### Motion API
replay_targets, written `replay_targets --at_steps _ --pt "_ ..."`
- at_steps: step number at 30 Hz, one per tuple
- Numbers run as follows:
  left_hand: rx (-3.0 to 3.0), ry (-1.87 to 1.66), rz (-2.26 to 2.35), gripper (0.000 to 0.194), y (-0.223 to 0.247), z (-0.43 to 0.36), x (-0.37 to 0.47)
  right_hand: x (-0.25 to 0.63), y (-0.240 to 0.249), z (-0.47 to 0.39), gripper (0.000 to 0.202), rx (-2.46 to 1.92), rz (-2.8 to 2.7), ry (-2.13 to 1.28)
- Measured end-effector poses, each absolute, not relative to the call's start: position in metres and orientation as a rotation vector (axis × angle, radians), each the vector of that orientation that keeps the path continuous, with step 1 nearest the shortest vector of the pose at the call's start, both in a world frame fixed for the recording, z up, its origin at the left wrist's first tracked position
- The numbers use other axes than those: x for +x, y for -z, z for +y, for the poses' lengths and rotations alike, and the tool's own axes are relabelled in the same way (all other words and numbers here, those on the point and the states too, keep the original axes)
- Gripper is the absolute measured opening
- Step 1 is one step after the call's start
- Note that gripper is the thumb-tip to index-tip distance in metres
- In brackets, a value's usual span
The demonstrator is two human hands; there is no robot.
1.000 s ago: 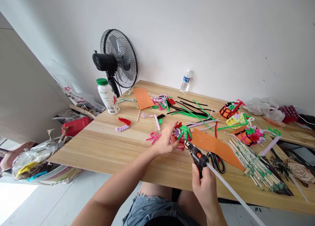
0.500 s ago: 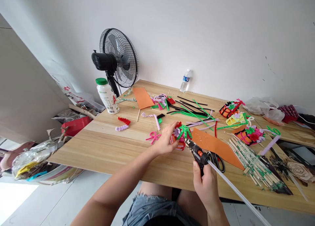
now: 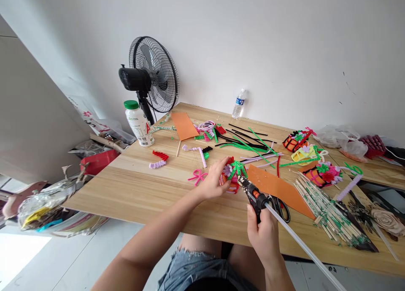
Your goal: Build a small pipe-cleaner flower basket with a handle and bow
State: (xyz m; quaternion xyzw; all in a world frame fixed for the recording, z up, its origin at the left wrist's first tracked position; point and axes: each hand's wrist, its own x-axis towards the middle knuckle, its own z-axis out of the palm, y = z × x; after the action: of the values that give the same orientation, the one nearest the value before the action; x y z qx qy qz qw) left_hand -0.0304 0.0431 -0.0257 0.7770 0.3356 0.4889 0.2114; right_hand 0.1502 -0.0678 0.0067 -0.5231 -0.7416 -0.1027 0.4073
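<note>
My left hand (image 3: 214, 183) is closed around the left side of a small basket (image 3: 233, 187) made of fuzzy pipe cleaners, with red, lilac and green pieces on top. My right hand (image 3: 264, 229) grips a black glue gun (image 3: 255, 197), a long clear glue stick (image 3: 303, 243) running out of its back. The gun's tip is at the green piece (image 3: 238, 169) on the basket; whether they touch I cannot tell. Just left of the basket lies a pink bow (image 3: 198, 177). An orange sheet (image 3: 278, 189) and black-handled scissors (image 3: 281, 208) lie to the right.
Loose pipe cleaners (image 3: 249, 141) spread behind the basket. On the right are finished-looking flower baskets (image 3: 322, 174) and a bundle of sticks (image 3: 335, 217). A white bottle (image 3: 138, 125), a fan (image 3: 153, 75) and a water bottle (image 3: 238, 104) stand farther back.
The glue gun and my right hand have shifted very slightly left. My left hand remains on the basket, and the view has moved a little.
</note>
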Motion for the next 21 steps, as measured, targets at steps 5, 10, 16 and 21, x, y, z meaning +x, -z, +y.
replay_targets --at_steps 5,10,16,21 --pt "2.168 -1.372 0.923 0.085 0.0251 0.043 -0.0307 0.1498 -0.0069 -0.0661 0.033 -1.296 -1.891 0.258" --pt "2.163 -1.357 0.933 0.083 0.0237 0.0425 -0.0306 0.1486 -0.0069 -0.0682 0.036 -1.3 -1.888 0.227" --pt "2.167 -1.352 0.936 0.081 0.0222 0.0416 -0.031 0.1484 -0.0064 -0.0692 0.039 -1.305 -1.889 0.255" --pt "2.173 -1.36 0.949 0.082 0.0238 0.0416 -0.0311 0.1504 -0.0038 -0.0729 0.04 -1.315 -1.903 0.265"
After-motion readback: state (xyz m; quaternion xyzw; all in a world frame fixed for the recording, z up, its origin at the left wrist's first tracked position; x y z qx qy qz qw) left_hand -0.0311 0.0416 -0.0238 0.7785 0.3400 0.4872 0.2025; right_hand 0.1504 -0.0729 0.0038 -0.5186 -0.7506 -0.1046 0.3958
